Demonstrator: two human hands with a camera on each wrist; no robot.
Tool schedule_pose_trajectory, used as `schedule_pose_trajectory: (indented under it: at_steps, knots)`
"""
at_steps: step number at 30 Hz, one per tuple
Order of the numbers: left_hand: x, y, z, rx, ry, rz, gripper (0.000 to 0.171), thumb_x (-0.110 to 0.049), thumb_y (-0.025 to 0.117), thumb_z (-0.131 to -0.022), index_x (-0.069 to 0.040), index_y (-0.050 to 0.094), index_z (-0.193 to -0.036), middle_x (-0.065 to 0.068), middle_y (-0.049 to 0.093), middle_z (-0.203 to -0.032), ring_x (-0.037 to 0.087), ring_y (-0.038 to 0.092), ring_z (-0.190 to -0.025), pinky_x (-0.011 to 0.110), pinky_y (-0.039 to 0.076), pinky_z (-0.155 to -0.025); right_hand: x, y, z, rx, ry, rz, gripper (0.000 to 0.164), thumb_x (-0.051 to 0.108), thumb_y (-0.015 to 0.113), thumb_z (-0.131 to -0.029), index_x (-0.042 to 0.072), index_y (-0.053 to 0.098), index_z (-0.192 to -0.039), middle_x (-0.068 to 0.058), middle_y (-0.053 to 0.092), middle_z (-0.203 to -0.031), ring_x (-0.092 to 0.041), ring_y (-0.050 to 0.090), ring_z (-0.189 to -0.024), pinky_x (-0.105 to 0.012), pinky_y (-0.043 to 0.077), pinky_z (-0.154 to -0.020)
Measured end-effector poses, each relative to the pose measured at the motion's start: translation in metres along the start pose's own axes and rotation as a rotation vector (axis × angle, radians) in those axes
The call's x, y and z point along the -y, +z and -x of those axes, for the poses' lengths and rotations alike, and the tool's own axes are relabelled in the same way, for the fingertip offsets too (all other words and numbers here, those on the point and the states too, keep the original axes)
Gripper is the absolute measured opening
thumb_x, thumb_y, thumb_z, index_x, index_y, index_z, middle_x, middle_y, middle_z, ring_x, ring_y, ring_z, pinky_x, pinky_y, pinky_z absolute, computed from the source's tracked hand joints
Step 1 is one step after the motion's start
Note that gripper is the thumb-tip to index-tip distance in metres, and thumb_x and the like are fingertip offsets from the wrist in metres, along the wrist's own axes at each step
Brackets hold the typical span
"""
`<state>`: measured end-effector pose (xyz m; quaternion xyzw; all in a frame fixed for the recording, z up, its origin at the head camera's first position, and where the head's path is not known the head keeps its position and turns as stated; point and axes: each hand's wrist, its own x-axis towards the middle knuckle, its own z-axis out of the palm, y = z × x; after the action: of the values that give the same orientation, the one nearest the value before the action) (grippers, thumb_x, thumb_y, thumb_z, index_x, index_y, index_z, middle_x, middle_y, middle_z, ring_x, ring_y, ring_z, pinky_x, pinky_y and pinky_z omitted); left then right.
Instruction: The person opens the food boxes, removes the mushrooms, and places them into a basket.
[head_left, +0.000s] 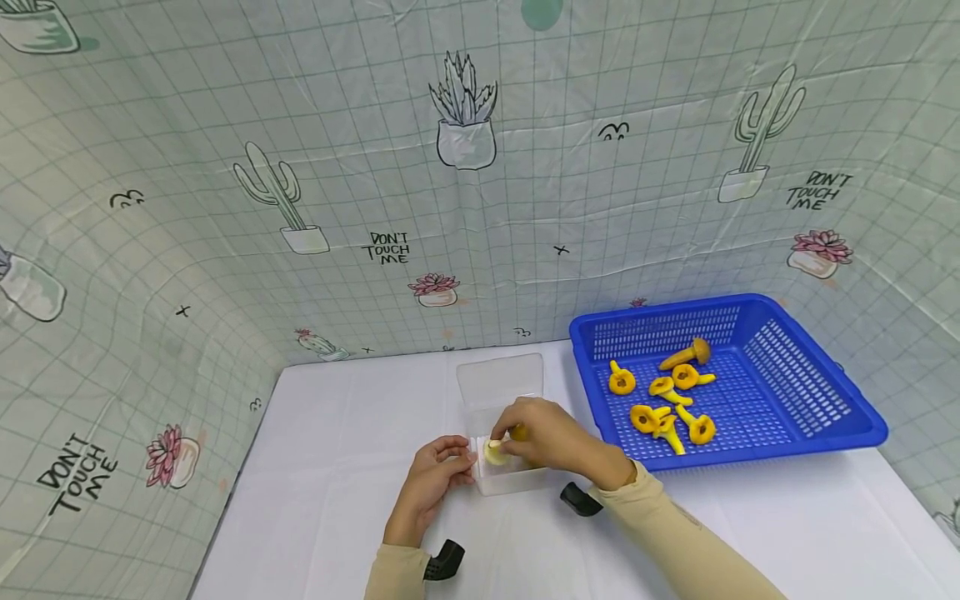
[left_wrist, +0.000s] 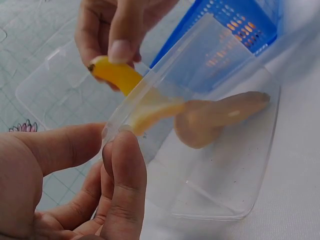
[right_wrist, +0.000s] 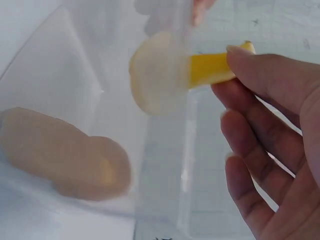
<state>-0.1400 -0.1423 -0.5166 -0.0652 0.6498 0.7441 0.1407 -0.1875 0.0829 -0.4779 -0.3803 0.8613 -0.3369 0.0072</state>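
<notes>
A clear plastic box [head_left: 512, 483] sits on the white table with its lid [head_left: 501, 379] folded back. My left hand [head_left: 435, 473] pinches the box's left rim between thumb and fingers. Over the box, my right hand [head_left: 553, 433] holds a yellow mushroom [right_wrist: 212, 69] by the stem, between thumb and index finger. Its cap points down inside the box, seen through the cloudy wall in both wrist views. A brownish mushroom [left_wrist: 220, 120] lies on its side in the box; in the head view the right hand mostly covers it.
To the right stands a blue basket [head_left: 780, 400] with several yellow mushrooms [head_left: 701, 429] and a browner one [head_left: 688, 354] in it. A patterned cloth [head_left: 480, 208] hangs behind the table. Black wrist devices [head_left: 446, 561] show at both wrists.
</notes>
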Motion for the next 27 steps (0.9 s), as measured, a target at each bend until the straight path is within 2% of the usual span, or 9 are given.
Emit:
schedule_pose_trajectory:
  at_steps: [8,16,23,27]
  knots:
    - [0.0,0.0,0.0,-0.011,-0.001,-0.001,0.038,0.005,0.07,-0.094,0.017,0.051,-0.126,0.005,0.06,-0.097,0.009,0.061,-0.073,0.018,0.058,-0.064,0.007,-0.015,0.012,-0.126,0.01,-0.006,0.009,0.009,0.083,-0.092,0.011,0.081,-0.1,0.003,0.078,-0.098,-0.021,0.069,-0.092,-0.038,0.06,-0.084]
    - [-0.001,0.001,0.001,-0.008,-0.001,-0.008,0.038,0.005,0.07,-0.095,0.016,0.051,-0.127,0.006,0.06,-0.099,0.01,0.061,-0.074,0.02,0.058,-0.064,0.009,-0.031,0.031,-0.267,-0.047,0.129,0.017,0.008,0.088,-0.087,0.013,0.081,-0.101,0.004,0.078,-0.1,-0.015,0.07,-0.094,-0.034,0.06,-0.083]
    - [0.001,0.002,-0.001,-0.021,0.005,-0.009,0.037,0.006,0.069,-0.095,0.016,0.052,-0.126,0.004,0.06,-0.095,0.01,0.06,-0.073,0.02,0.058,-0.064,0.007,-0.049,0.052,-0.354,-0.016,0.181,0.022,0.006,0.091,-0.082,0.013,0.081,-0.1,0.006,0.077,-0.099,-0.013,0.068,-0.093,-0.035,0.06,-0.082]
    - [0.002,0.002,-0.001,-0.033,0.018,-0.016,0.037,0.004,0.069,-0.096,0.017,0.052,-0.126,0.004,0.061,-0.093,0.009,0.061,-0.072,0.02,0.058,-0.064,0.002,-0.059,0.064,-0.396,-0.005,0.213,0.025,0.003,0.093,-0.078,0.012,0.08,-0.098,0.004,0.078,-0.097,-0.016,0.07,-0.091,-0.043,0.062,-0.088]
